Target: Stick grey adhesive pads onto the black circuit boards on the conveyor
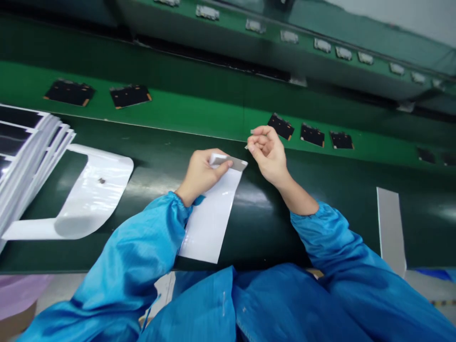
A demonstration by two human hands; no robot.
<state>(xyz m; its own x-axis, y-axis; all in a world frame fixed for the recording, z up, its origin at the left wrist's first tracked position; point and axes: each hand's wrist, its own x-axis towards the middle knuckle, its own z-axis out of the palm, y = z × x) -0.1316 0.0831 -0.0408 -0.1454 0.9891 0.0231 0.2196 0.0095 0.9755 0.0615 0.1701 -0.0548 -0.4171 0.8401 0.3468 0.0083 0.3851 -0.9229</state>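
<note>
My left hand point(204, 173) is closed on the upper end of a long white sheet point(212, 221). Its thumb presses on a grey strip point(238, 164) across that end, and the sheet's lower part hangs towards the bench's near edge. Just to the right, apart from the sheet, my right hand point(269, 154) is raised with thumb and fingers pinched together. A tiny pale piece point(246, 147) shows at the thumb tip, too small to identify. Another pale bit point(252, 131) shows at the index fingertip.
A stack of white-edged sheets point(35, 156) stands at the left, beside a curled white sheet point(96, 190). Several black boards point(130, 96) lie along the green belt point(199, 116). A grey flat panel point(391, 228) lies at the right. White parts point(207, 13) line the upper shelf.
</note>
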